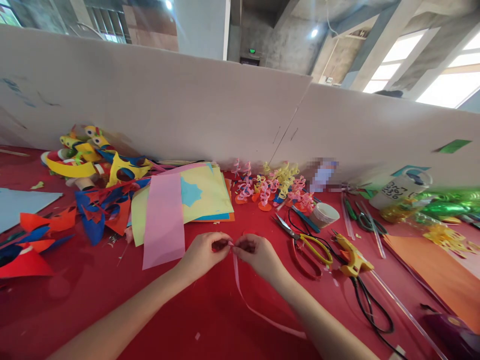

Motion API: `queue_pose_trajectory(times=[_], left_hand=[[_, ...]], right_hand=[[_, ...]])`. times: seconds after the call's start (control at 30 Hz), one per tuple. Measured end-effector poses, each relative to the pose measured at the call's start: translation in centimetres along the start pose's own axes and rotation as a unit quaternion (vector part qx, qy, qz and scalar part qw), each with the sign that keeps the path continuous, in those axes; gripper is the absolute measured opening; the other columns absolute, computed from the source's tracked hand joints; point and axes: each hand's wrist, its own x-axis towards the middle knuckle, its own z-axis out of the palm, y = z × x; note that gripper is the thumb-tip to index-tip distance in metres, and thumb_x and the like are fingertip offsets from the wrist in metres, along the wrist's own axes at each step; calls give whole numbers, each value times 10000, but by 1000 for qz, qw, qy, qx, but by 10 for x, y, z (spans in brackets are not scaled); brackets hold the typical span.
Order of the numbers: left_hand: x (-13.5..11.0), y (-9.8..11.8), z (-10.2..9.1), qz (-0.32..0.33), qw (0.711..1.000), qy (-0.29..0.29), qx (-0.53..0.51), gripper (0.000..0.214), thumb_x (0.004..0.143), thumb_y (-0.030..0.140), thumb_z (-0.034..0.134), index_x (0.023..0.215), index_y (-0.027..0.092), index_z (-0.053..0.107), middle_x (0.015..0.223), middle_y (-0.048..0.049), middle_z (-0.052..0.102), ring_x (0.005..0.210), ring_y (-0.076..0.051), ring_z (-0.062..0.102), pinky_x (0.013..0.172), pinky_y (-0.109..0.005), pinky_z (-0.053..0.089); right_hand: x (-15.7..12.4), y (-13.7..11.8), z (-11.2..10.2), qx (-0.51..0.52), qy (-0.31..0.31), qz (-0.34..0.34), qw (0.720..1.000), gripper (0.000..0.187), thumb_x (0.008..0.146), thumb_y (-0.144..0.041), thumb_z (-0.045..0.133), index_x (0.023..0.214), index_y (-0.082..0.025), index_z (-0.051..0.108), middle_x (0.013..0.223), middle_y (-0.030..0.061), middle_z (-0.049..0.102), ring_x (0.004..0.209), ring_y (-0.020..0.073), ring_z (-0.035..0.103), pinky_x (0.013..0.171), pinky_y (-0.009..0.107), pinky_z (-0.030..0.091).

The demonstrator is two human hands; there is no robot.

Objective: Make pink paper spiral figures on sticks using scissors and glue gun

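Over the middle of the red table, my left hand (207, 251) and my right hand (255, 252) meet fingertip to fingertip. Both are closed in a pinch on one end of a narrow pink paper strip (239, 290). The rest of the strip hangs down from the fingers and curves right, passing behind my right forearm. Just behind my right hand, part of a small red-orange piece (250, 232) shows. A wide pink paper sheet (164, 220) lies left of my left hand, on top of a stack of coloured sheets (208, 192).
Scissors with red and yellow handles (305, 247) and a yellow glue gun (352, 256) lie to the right, with cords and glue sticks. Curled paper ornaments (265, 192) stand at the back near a paper cup (325, 215). Cut coloured pieces (92, 215) are heaped left. A white board (168, 105) bounds the table.
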Motion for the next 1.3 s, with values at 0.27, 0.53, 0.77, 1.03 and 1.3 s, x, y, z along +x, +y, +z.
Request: queue_pose_trajectory(times=[0.27,0.53,0.77,1.03,1.3], left_hand=[[3,-11,7,-48,992,-8,-113,147,738,255,566,832,172,643,862,-47,730,826,-194,683,769,-315,533],[6,-21,9,-81,975,-21,-206,164,719,261,592,836,154,635,850,-57,717,821,-198,673,768,-343,529],[5,-22,14,-73,980,-7,-186,187,719,266,605,867,152,623,901,-72,699,878,-206,653,825,-355,503],[2,-21,20,-96,963,9,-253,203,718,267,621,890,158,615,908,-67,693,905,-209,640,863,-379,483],[3,-20,16,-58,981,-23,-185,248,728,180,563,976,165,567,858,-39,669,850,-187,646,817,-353,494]], right_hand=[[5,2,1,37,24,-10,999,267,690,-425,634,674,-174,546,588,-15,563,527,112,501,523,225,403],[3,1,2,-88,53,-32,994,204,766,-360,583,709,-164,591,672,16,608,610,135,531,568,229,418],[-4,-5,6,-201,73,-106,971,95,795,-179,534,716,-177,587,708,16,572,642,137,536,605,228,418],[-6,-3,9,-246,102,-132,955,134,829,-188,497,705,-186,548,715,13,544,613,130,524,577,228,406],[-3,0,9,-189,49,-126,973,70,829,-199,511,817,-176,577,776,36,643,703,150,595,657,240,459]])
